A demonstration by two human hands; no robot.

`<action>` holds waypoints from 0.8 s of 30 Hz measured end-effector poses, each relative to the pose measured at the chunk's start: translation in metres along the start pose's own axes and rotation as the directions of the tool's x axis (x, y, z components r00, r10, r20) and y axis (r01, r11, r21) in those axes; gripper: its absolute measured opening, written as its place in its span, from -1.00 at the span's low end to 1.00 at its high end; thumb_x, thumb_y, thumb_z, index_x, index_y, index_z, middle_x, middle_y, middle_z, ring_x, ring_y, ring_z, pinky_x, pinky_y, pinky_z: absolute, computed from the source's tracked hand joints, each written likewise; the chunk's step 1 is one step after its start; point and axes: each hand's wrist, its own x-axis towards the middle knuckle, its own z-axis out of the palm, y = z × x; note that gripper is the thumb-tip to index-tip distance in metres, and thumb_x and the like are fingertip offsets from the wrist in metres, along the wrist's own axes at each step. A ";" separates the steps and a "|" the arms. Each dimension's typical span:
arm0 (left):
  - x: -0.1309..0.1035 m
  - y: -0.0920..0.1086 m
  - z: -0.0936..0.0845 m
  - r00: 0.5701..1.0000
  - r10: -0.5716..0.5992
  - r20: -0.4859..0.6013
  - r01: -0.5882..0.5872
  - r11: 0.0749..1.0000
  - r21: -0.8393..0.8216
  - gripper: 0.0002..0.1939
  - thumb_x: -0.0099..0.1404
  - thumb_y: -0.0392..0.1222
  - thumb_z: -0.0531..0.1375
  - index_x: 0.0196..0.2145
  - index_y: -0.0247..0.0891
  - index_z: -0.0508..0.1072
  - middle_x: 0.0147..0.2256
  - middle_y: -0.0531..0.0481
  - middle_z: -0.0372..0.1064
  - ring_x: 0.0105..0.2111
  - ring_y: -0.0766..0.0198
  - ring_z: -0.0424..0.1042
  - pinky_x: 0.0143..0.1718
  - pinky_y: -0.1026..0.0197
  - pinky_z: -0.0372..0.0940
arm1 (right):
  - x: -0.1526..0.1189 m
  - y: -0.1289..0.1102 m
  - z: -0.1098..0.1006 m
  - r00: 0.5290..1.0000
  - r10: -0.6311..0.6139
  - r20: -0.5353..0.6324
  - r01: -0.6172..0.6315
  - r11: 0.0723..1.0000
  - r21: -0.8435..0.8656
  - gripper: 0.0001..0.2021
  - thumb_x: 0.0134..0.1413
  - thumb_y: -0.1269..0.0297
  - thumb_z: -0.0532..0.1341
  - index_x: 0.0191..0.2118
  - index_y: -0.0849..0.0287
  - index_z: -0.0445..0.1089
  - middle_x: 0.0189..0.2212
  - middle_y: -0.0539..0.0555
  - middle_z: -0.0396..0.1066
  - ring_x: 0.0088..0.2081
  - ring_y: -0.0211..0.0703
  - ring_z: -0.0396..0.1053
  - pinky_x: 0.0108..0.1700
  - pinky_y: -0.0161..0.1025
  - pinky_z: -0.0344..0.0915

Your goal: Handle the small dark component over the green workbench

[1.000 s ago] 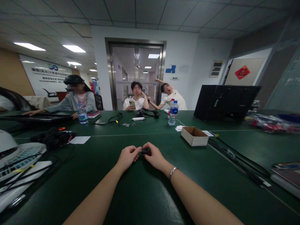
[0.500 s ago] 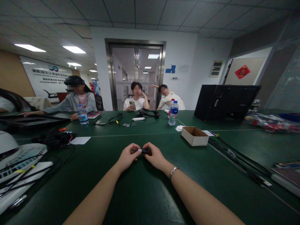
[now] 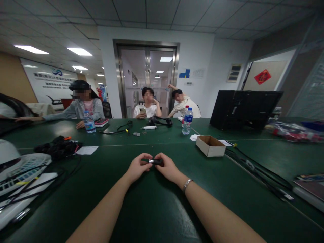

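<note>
In 2 pinched grips [image 3: 138, 167] [image 3: 169, 167], black-silver tube [image 3: 156, 162]

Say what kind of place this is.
Likely an office: the back of a black monitor on a big green table, a wall sign with a blue logo, and glass double doors beyond.

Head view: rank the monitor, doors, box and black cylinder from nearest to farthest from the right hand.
1. Black cylinder: in the right hand.
2. Box: ahead, right.
3. Monitor: beyond the box, farther right.
4. Doors: behind the table.
</note>
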 end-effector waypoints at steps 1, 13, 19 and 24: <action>0.000 0.000 0.000 1.000 -0.006 0.005 0.006 1.000 0.005 -0.52 -0.09 -0.01 0.35 -0.23 -0.27 0.37 -0.18 -0.08 0.29 -0.38 0.35 0.37 -0.45 0.38 0.32 | 0.000 0.000 0.000 1.000 0.006 0.003 -0.006 1.000 0.001 -0.74 -0.15 0.59 0.17 -0.26 0.19 0.33 -0.35 -0.03 0.33 -0.35 -0.24 0.26 -0.32 -0.33 0.18; 0.008 -0.013 -0.002 0.993 -0.062 -0.102 0.070 0.995 0.068 -0.51 -0.01 0.21 0.25 -0.40 -0.32 0.39 -0.48 -0.01 0.30 -0.47 0.32 0.33 -0.50 0.34 0.31 | 0.000 -0.001 0.000 1.000 0.007 0.023 -0.007 1.000 0.020 -0.74 -0.13 0.56 0.16 -0.24 0.17 0.32 -0.33 -0.03 0.33 -0.35 -0.25 0.27 -0.33 -0.34 0.19; 0.008 -0.013 -0.001 0.986 -0.061 -0.153 0.085 0.985 0.153 -0.49 0.04 0.29 0.15 -0.48 -0.30 0.35 -0.57 0.05 0.27 -0.59 0.36 0.28 -0.57 0.34 0.25 | 0.000 0.001 0.000 0.999 0.004 0.032 -0.005 1.000 0.030 -0.74 -0.12 0.52 0.18 -0.23 0.16 0.31 -0.31 -0.03 0.34 -0.34 -0.24 0.28 -0.33 -0.33 0.20; 0.005 -0.007 0.005 0.983 -0.040 -0.178 0.071 0.982 0.174 -0.52 0.10 0.24 0.12 -0.29 -0.26 0.37 -0.42 -0.01 0.32 -0.54 0.34 0.32 -0.63 0.36 0.24 | 0.000 0.005 0.001 1.000 0.015 0.018 -0.015 0.999 0.046 -0.76 -0.12 0.52 0.17 -0.25 0.16 0.30 -0.31 -0.02 0.34 -0.34 -0.22 0.29 -0.32 -0.32 0.21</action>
